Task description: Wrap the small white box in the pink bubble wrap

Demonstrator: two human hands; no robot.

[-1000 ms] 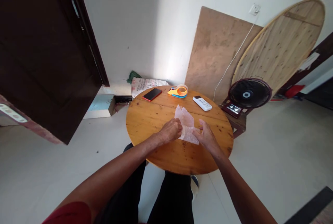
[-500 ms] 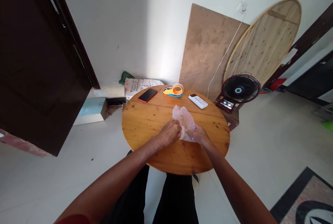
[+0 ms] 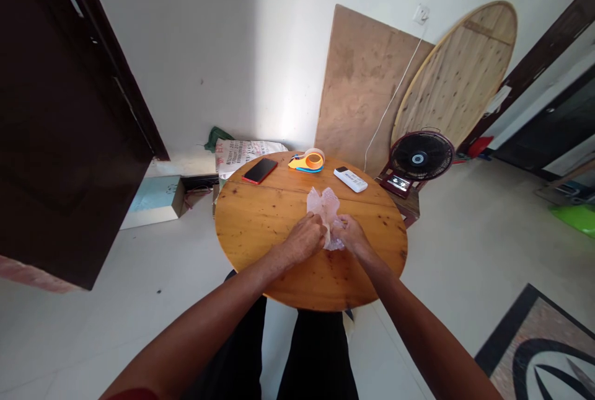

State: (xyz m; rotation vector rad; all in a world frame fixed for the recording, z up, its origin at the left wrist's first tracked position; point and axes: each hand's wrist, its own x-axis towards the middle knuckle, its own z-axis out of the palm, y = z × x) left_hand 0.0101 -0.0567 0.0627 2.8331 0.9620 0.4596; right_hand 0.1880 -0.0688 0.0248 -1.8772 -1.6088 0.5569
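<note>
Both hands were clamped on a crumpled sheet of bubble wrap [image 3: 326,213] near the middle of the round table [image 3: 260,220], the left hand [image 3: 304,239] gripping its left edge and the right hand [image 3: 352,236] its right. The thin film looked liable to tear or slip loose if the two pulled unevenly. A phone [image 3: 259,170], tape dispenser [image 3: 307,160] and remote [image 3: 350,179] lay well apart at the far edge.

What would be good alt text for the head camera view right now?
Both hands, left and right, grip a sheet of bubble wrap over a round wooden table. Along the table's far edge lie a red phone, an orange tape dispenser and a white remote; a black fan stands behind.
</note>
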